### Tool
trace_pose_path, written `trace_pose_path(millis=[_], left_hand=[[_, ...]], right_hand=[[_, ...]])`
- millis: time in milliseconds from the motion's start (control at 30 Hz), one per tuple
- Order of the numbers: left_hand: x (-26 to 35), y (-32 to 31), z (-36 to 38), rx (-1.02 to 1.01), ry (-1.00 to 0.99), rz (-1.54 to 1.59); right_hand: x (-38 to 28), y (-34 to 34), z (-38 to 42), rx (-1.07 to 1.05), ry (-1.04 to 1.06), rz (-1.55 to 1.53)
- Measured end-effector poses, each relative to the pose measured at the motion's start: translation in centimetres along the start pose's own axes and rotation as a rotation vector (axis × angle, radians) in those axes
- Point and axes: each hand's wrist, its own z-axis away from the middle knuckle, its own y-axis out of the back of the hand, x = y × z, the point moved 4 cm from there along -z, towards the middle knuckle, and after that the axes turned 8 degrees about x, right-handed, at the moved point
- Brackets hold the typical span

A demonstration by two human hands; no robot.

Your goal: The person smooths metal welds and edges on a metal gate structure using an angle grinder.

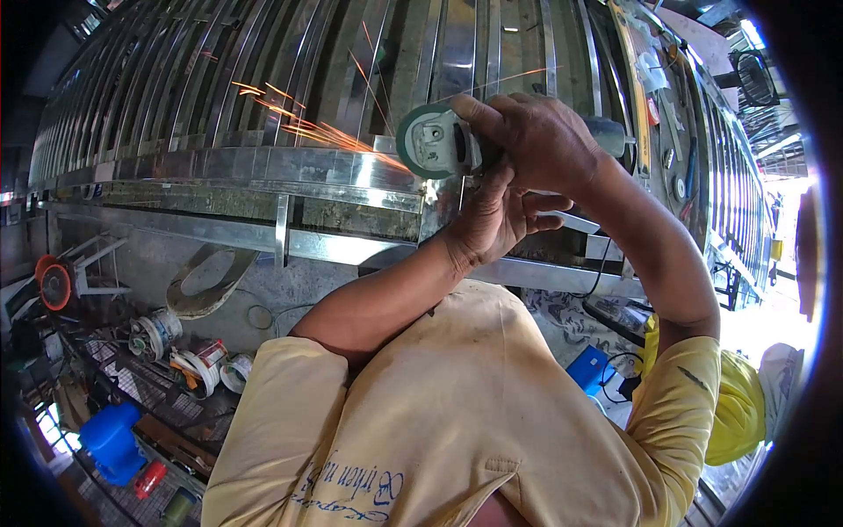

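My right hand (549, 140) is wrapped round the body of a grinder (435, 145) with a green-rimmed disc. Just below it, my left hand (496, 220) has its palm partly turned up and its fingers loosely curled and apart. Its thumb reaches up against the grinder's lower side; nothing shows between the other fingers. The disc's lower edge meets a shiny metal frame (338, 169), and orange sparks (325, 133) fly from there to the upper left. The grinder's rear end sticks out to the right of my right hand.
Parallel metal bars (250, 79) span the top. A yellow level (641, 110) lies at the upper right, near a fan (755, 77). Buckets (154, 334), a blue machine (112, 443) and an orange-rimmed wheel (55, 287) stand at left. A blue box (588, 369) is below right.
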Motion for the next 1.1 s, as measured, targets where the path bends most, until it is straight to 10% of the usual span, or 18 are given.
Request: trace_pose_path(millis=[1100], left_hand=[[-0.9,1.0,0.2,-0.078,0.010,-0.023]], right_hand=[[-1.0,0.0,0.4,0.016,-0.020,0.043]])
